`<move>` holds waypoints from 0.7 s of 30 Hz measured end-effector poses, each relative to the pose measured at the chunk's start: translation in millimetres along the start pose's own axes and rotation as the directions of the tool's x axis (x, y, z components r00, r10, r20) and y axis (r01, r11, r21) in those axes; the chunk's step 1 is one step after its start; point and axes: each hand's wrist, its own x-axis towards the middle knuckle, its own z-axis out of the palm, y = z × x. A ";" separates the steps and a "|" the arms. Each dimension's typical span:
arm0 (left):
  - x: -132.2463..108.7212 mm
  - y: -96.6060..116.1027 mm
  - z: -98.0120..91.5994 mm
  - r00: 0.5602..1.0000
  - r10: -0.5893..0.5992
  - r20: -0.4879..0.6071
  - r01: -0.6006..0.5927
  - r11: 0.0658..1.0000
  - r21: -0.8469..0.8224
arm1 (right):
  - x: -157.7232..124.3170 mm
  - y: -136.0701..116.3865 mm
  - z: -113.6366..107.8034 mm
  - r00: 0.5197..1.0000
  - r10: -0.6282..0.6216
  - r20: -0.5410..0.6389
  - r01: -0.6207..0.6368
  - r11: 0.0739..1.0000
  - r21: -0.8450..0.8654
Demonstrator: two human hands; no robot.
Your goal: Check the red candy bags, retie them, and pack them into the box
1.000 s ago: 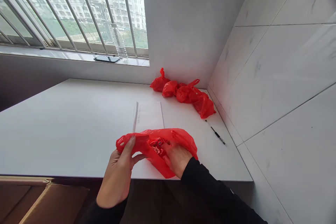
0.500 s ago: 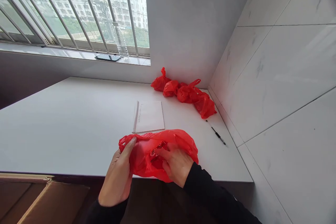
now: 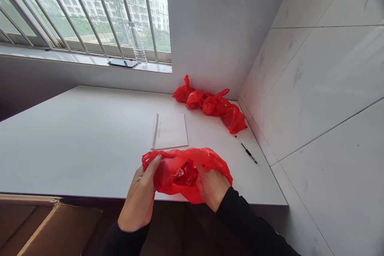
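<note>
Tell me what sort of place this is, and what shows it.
Probably a room corner in a home or small office: a white table stands by a barred window and a tiled wall.

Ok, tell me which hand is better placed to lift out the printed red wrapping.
Probably the right hand: its fingers are inside the open red bag, beside the printed red wrapping, while the left hand holds the bag's edge.
</note>
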 end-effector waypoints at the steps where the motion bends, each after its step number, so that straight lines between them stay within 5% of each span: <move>1: -0.6 -0.2 0.1 1.000 0.005 0.007 -0.005 1.000 0.012 | 2.1 0.9 -1.2 1.000 0.020 0.006 -0.020 1.000 -0.009; 9: -2.8 -0.2 5.7 0.992 0.057 0.110 -0.072 0.987 0.141 | 25.7 2.8 -3.1 0.997 0.062 -0.055 -0.061 0.998 0.017; 12: -6.1 4.1 4.2 0.987 0.103 0.122 -0.125 0.974 0.188 | 5.1 -1.7 -13.7 0.995 0.040 -0.089 -0.035 0.998 0.060; 14: -12.3 10.1 -1.2 0.980 0.168 0.108 -0.191 0.943 0.274 | -17.0 -0.9 -24.3 0.972 0.000 -0.235 0.037 0.987 0.155; 15: -16.3 13.4 -5.2 0.975 0.199 0.096 -0.221 0.913 0.344 | -27.3 1.8 -29.4 0.911 0.000 -0.412 0.105 0.967 0.231; 18: -26.2 20.5 -19.7 0.967 0.240 0.090 -0.246 0.772 0.586 | -44.2 19.0 -39.0 0.619 0.065 -0.783 0.191 0.954 0.231; 19: -27.6 21.3 -24.2 0.966 0.233 0.109 -0.247 0.726 0.642 | -44.4 26.5 -39.7 0.574 0.086 -0.814 0.150 0.967 0.208; 21: -26.6 21.8 -31.0 0.966 0.211 0.152 -0.254 0.645 0.720 | -38.7 41.3 -39.0 0.602 0.157 -0.783 0.050 0.971 0.233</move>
